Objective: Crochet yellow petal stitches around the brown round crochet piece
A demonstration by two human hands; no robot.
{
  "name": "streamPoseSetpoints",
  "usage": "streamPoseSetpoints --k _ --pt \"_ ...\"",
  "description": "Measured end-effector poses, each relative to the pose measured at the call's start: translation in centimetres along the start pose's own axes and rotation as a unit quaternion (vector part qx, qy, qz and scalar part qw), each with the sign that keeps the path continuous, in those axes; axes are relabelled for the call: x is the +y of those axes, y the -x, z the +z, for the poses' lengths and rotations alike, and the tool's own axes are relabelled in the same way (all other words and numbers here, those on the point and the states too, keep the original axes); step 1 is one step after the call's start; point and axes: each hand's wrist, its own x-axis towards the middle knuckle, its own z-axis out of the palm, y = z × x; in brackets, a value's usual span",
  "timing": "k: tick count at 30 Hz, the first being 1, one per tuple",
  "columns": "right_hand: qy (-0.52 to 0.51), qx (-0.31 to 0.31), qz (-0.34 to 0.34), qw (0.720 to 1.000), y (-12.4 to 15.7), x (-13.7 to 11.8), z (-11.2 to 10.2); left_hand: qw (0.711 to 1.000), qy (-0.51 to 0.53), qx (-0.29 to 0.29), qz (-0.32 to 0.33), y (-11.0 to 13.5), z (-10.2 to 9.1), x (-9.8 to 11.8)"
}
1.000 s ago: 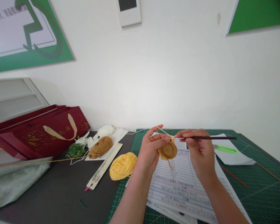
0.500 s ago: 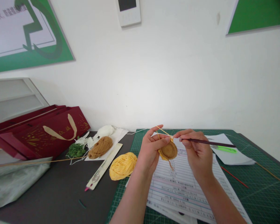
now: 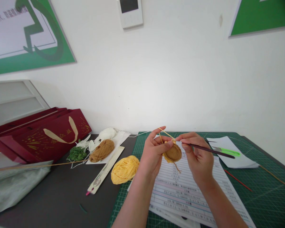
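My left hand (image 3: 153,152) pinches a small round crochet piece (image 3: 173,154), brown with a yellow rim, and carries a yellow yarn strand (image 3: 165,132) over its raised forefinger. My right hand (image 3: 197,155) grips a dark crochet hook (image 3: 210,150), whose tip meets the top edge of the piece. Both hands hover above a printed sheet (image 3: 182,186) on a green cutting mat (image 3: 263,190). The yellow yarn ball (image 3: 124,169) lies to the left of my left forearm.
A brown yarn ball (image 3: 102,150), white yarn (image 3: 106,133) and green yarn (image 3: 77,153) lie by a ruler (image 3: 105,169). Dark red gift bags (image 3: 40,133) lean at the left. Green-handled scissors (image 3: 228,152) rest on white paper (image 3: 237,158), with a red stick (image 3: 237,180) nearby.
The hook's handle has dropped from level to slanting down to the right. The crochet piece has shifted slightly right and its tail swings; my hands stay in place.
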Motion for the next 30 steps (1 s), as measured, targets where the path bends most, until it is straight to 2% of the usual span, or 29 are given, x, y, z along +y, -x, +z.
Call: streamPoseSetpoints --k 5,12,17,23,30 --pt "0.043 -0.003 -0.016 0.999 0.2 0.1 0.5 1.0 0.016 0.008 0.004 -0.1 0.2 0.1" --pt "0.092 -0.015 -0.1 0.991 0.2 -0.2 0.8 1.0 0.019 0.009 -0.01 -0.1 0.3 0.1" --pt "0.142 0.009 -0.134 0.981 0.7 -0.1 0.8 1.0 0.0 0.011 -0.009 0.3 1.0 0.3" --pt "0.168 0.03 -0.084 0.982 1.0 -0.3 1.1 0.995 -0.084 0.028 0.053 1.4 2.0 0.6" --pt "0.102 0.057 0.023 0.993 0.9 -0.2 0.1 0.985 -0.154 0.02 0.07 1.3 1.6 1.1"
